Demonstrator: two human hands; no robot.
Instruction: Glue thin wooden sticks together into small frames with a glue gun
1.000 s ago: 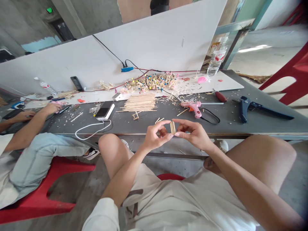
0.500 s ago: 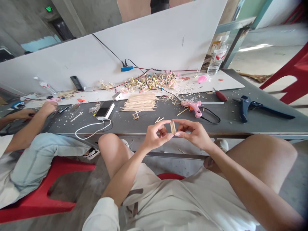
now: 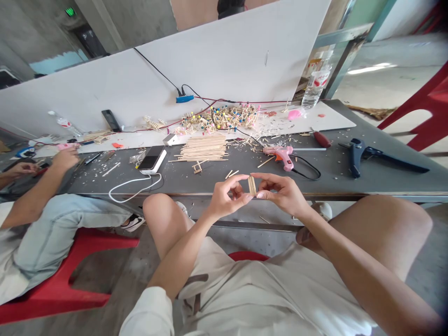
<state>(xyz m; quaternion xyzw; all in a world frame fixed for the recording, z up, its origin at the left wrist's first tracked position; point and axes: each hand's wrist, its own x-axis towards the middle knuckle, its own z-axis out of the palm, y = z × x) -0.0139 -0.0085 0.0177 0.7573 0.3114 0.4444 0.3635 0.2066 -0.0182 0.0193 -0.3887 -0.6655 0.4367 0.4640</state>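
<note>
A short bundle of small wooden sticks (image 3: 251,185) stands upright between my two hands, just in front of the table's near edge. My left hand (image 3: 226,197) pinches it from the left with thumb and fingertips. My right hand (image 3: 282,192) pinches it from the right, index finger arched over the top. On the grey table (image 3: 381,179) behind them lie a stack of long wooden sticks (image 3: 205,149), a small stick frame (image 3: 197,168) and a pink glue gun (image 3: 282,156) with its black cord.
A phone on a white power bank (image 3: 151,160) with white cable lies left of the sticks. A heap of coloured-tipped stick pieces (image 3: 224,118), a water bottle (image 3: 313,85), a dark blue glue gun (image 3: 360,154) and a red-handled tool (image 3: 320,138) are further back. Another person's arms (image 3: 42,182) work at the left.
My hands and the stick bundle hold still. The other person's hand at the left has shifted slightly further left along the table.
</note>
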